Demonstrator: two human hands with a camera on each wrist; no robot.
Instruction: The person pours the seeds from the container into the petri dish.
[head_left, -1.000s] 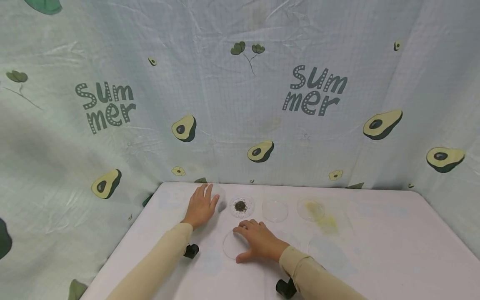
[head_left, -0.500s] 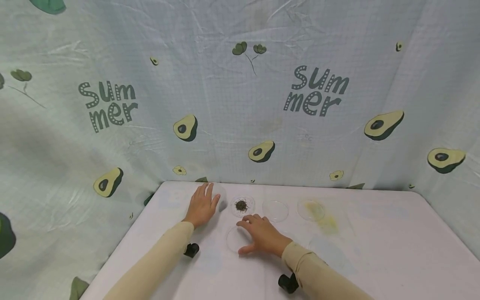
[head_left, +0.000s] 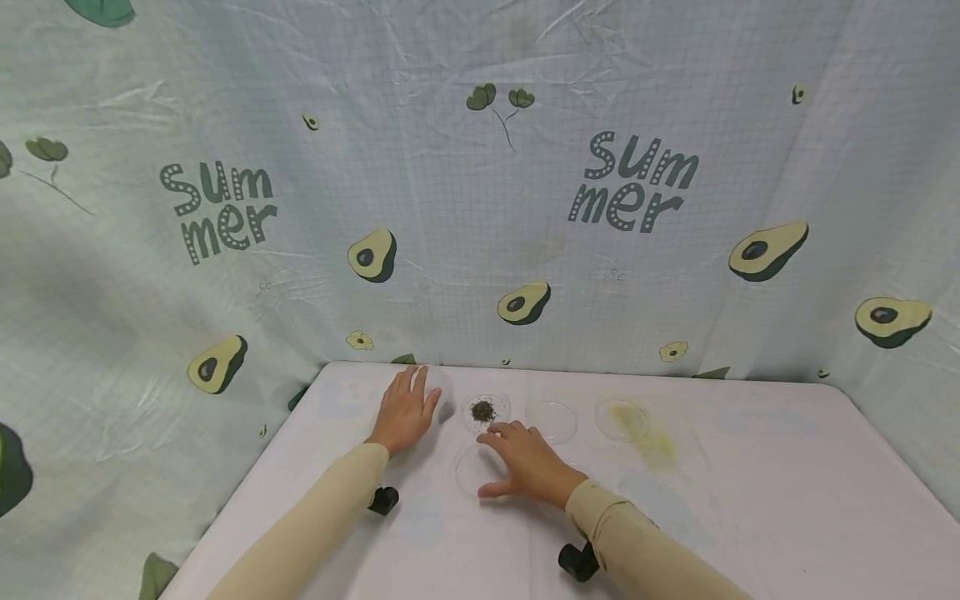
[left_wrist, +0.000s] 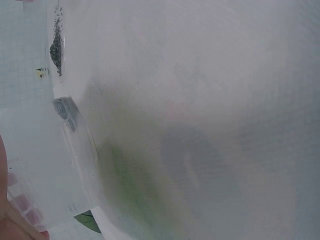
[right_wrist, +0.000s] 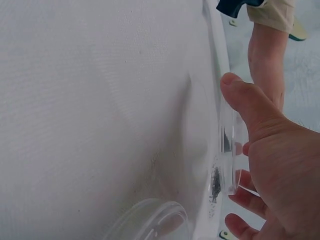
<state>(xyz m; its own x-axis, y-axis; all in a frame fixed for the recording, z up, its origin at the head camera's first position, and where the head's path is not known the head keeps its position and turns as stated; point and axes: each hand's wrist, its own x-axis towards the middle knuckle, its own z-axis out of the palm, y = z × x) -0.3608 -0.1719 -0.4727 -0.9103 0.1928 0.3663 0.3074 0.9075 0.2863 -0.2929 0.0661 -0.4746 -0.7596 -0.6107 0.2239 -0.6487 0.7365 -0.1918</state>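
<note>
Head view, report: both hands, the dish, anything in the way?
Right hand grips clear dish. Left hand holds translucent container. Dish of dark flakes close ahead of right hand.

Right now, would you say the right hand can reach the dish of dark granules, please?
Probably yes: the right hand is just in front of the granule dish, though the clear disc it holds might hinder gripping.

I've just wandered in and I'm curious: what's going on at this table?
A person is working at the table with both hands. The right hand holds a clear dish, and the left hand holds a clear container. Just beyond the right hand sits an open dish with a small heap of dark bits. Two more dishes stand in a row to its right.
</note>
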